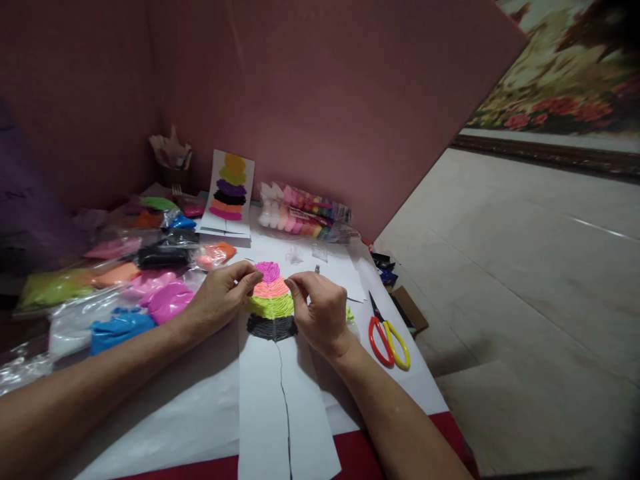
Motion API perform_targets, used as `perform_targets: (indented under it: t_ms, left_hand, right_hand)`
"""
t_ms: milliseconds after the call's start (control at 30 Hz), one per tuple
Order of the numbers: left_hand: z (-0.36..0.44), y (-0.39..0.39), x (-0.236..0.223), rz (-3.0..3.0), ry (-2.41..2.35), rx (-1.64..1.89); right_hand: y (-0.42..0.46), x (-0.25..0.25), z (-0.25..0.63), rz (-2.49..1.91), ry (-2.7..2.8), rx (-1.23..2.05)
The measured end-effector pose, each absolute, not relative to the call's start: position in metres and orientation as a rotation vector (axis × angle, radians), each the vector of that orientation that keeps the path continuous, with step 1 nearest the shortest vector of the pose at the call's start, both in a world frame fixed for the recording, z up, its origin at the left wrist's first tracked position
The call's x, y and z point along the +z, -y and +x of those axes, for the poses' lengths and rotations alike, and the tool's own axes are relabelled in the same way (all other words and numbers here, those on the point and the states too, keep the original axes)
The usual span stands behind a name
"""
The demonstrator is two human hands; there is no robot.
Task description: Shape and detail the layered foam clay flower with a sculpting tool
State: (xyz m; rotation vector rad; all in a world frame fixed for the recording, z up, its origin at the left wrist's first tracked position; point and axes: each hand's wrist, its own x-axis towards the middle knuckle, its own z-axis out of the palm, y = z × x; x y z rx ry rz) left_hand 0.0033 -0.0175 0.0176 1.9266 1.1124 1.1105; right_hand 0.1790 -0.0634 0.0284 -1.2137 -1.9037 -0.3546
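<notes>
A long white paper strip (280, 407) lies on the table with stacked clay bands (271, 300) on its far end: purple, orange, green, black. My left hand (220, 297) rests at the left edge of the bands, fingers curled and pinched against the orange band. To the right of the bands, my right hand (320, 310) has its fingers bent and its fingertips pressed at the edge of the green band. A thin metal tool tip (317, 269) sticks up just above that hand.
Red-and-yellow scissors (387, 337) lie to the right. Bags of coloured clay (125, 287) crowd the left. A finished sample card (229, 190) leans on the pink wall beside a pack of clay sticks (303, 217). The table edge drops to the floor at right.
</notes>
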Motion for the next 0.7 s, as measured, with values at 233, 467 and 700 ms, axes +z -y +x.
perform_targets:
  t_ms: [233,467,700]
  left_hand:
    - [0.0027,0.0148,0.0137,1.903,-1.126,1.128]
    - [0.0038,0.017,0.0169,1.883,-1.158,1.136]
    - [0.004,0.0181,0.0178,1.903,-1.118,1.103]
  right_hand:
    - [0.0633,0.0281,0.1798,-1.209,1.895,-0.351]
    - [0.0635,0.0286,0.1789,-1.211,1.9,-0.353]
    - [0.0639,0.0278,0.1785,-1.231,1.913,-0.36]
